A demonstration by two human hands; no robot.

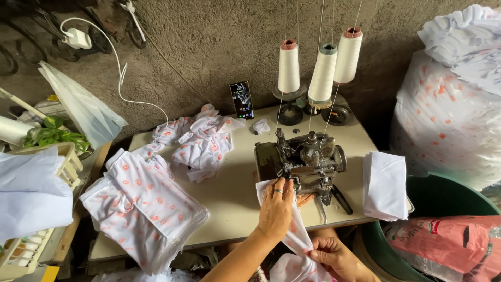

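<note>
A dark metal sewing machine [305, 159] sits on a pale worktable [229, 193]. A strip of white cloth with orange spots [297, 237] runs from the machine's foot down over the table's front edge. My left hand [275, 209], a ring on one finger, lies flat on that cloth right at the machine. Lower down, below the table edge, my right hand [334, 256] pinches the same cloth between thumb and fingers. Three white thread cones [323, 73] stand behind the machine, threads rising from them.
A stack of spotted white cloth pieces [143, 203] hangs over the table's left front. More crumpled pieces [203, 143] lie at the back by a phone [242, 99]. Plain white fabric [385, 184] lies right of the machine. Scissors [340, 198], a green tub [443, 201] and a big bag [449, 120] are at right.
</note>
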